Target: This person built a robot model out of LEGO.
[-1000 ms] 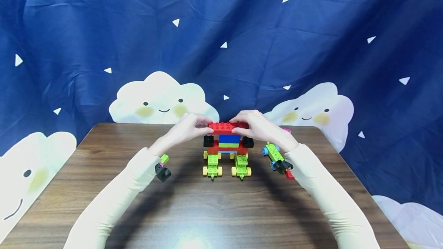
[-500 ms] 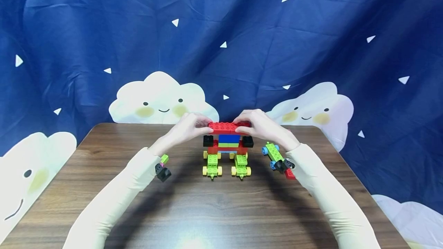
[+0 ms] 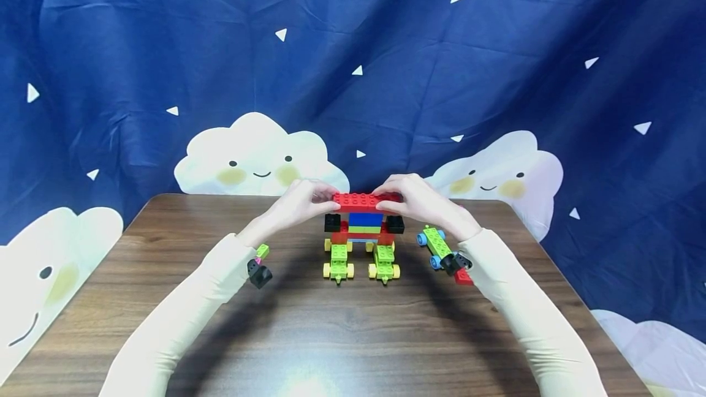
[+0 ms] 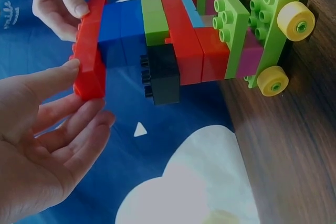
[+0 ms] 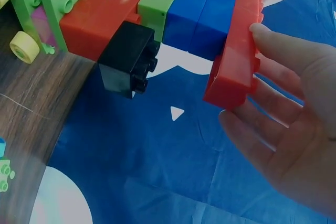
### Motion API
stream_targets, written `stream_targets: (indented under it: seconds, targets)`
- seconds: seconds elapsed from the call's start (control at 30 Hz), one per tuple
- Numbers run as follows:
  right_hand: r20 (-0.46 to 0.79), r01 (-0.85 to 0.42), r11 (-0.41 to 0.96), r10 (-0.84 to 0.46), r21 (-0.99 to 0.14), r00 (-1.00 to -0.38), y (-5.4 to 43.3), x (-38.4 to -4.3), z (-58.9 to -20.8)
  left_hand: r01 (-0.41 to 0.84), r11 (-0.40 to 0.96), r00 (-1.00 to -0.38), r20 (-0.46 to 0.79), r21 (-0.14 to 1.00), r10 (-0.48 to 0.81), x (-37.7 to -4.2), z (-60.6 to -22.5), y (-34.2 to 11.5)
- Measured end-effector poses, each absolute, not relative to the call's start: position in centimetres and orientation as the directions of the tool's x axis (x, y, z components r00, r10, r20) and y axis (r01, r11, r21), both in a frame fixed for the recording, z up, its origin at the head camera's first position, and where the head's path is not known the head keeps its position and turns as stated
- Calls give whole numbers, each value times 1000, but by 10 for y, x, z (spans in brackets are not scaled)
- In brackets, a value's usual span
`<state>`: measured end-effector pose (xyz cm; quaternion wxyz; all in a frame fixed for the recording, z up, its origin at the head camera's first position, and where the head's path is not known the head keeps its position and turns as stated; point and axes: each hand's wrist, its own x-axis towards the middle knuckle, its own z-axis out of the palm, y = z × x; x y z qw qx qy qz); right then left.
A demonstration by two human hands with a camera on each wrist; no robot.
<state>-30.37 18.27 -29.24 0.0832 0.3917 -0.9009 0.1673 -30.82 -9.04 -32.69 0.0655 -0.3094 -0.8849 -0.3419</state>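
A toy-brick model stands mid-table, with stacked blue bricks [image 3: 366, 220], a lime layer, black bricks [image 4: 164, 74] jutting from each side, and lime wheeled bases [image 3: 339, 254] with yellow wheels. Along its top lies a studded red brick [image 3: 355, 202] row, overhanging the blue stack at both ends. My left hand [image 3: 300, 203] pinches the left end, thumb in front and fingers behind. At the other end my right hand [image 3: 416, 198] holds the red brick [image 5: 236, 51] the same way, its thumb flat on the front face and fingertips under the outer end.
To the right, a lime car base [image 3: 436, 242] with blue wheels lies beside a red brick [image 3: 464, 277], both partly behind the right wrist's black camera. A small lime brick [image 3: 262, 252] with a pink piece sits by the left wrist. Beyond the wooden table [image 3: 309, 329] hangs a blue cloth.
My right hand has slid a little to the right along the red top row, uncovering more studs. My left hand and the model stay in place.
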Motion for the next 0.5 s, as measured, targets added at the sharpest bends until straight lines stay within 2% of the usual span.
stream_targets:
  seconds: [0.27, 0.5]
  targets:
    - [292, -733, 640, -673, -230, -679, 195, -304, -291, 596, 568, -797, 331, 568, 506, -310, -328, -92]
    - [267, -704, 661, -651, -261, -710, 198, -304, -290, 595, 562, -797, 331, 574, 506, -310, -328, -94]
